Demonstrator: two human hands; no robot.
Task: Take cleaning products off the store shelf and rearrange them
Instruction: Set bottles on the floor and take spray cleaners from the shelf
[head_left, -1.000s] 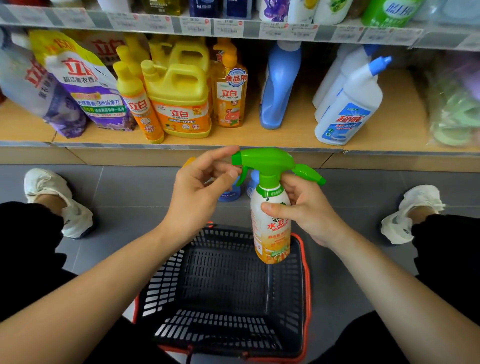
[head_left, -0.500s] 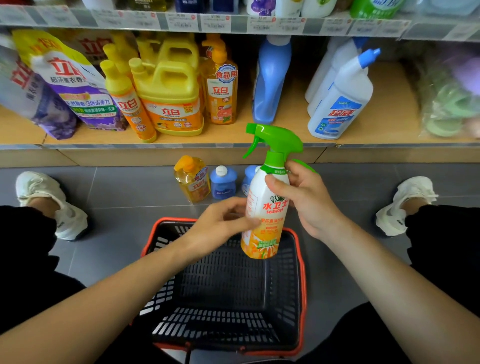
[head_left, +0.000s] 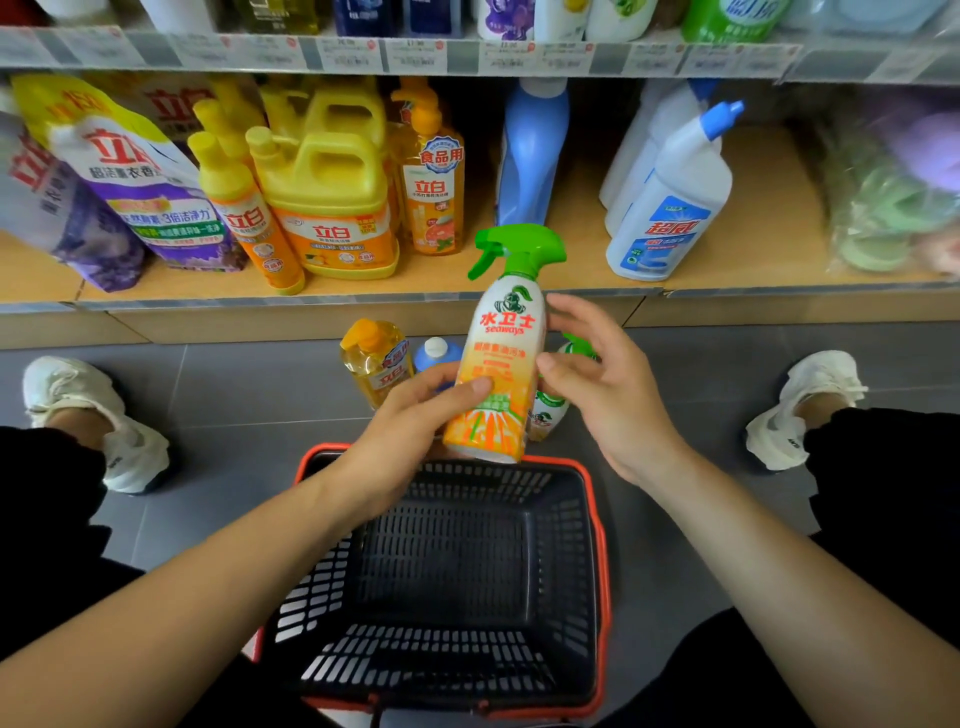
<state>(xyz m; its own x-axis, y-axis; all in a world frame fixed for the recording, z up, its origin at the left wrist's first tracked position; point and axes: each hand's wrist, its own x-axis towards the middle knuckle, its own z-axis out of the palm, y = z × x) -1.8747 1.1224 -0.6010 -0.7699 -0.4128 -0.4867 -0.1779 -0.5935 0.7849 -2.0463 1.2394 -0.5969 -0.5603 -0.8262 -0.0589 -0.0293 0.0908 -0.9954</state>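
The spray bottle (head_left: 506, 353) stands nearly upright above the basket (head_left: 597, 519) rim, label facing the person, likely for checking. The left hand (head_left: 415, 421) is wrapped round its lower body; the right hand (head_left: 608, 384), fingers spread, barely touches its side. Half a second ago the right hand gripped it.
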